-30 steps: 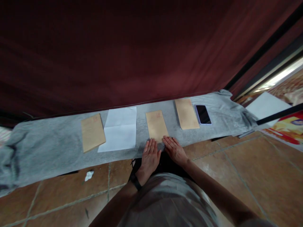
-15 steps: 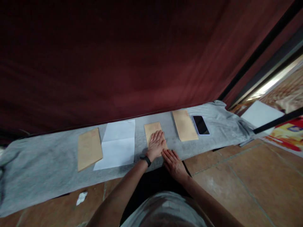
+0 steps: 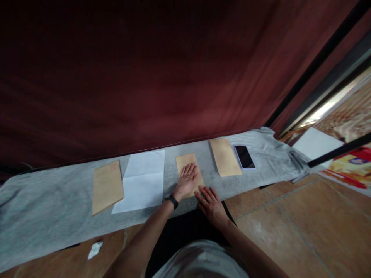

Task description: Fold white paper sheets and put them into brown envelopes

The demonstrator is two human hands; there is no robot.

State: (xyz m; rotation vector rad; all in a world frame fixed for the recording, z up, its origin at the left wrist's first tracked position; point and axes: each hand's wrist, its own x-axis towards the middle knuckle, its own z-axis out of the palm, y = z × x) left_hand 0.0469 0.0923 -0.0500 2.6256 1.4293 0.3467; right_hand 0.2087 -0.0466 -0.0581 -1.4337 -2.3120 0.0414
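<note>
A tan paper envelope (image 3: pixel 185 159) lies flat on the grey cloth (image 3: pixel 66 193) before me. Across its middle rests my left hand (image 3: pixel 187 180), palm down with fingers stretched out, a dark band at the wrist. My right hand (image 3: pixel 212 204) lies flat at the envelope's near right corner, fingertips touching its edge and fingers extended. Left of my hands are white paper sheets (image 3: pixel 146 177) with a crease across them. Another tan envelope (image 3: pixel 108 185) overlaps their left edge. To the right lie further tan envelopes (image 3: pixel 226 158), apparently stacked.
A phone (image 3: pixel 245 156) with a dark screen lies right of the tan stack. A dark red curtain or panel (image 3: pixel 150 96) rises behind the cloth. A crumpled white tissue (image 3: pixel 95 250) is on the tiled floor (image 3: pixel 278 227). At the right stands a dark frame bar (image 3: pixel 333 154).
My left hand has slid slightly left and toward me over the envelope. My right hand stays by the near corner. The whole view has shifted a little.
</note>
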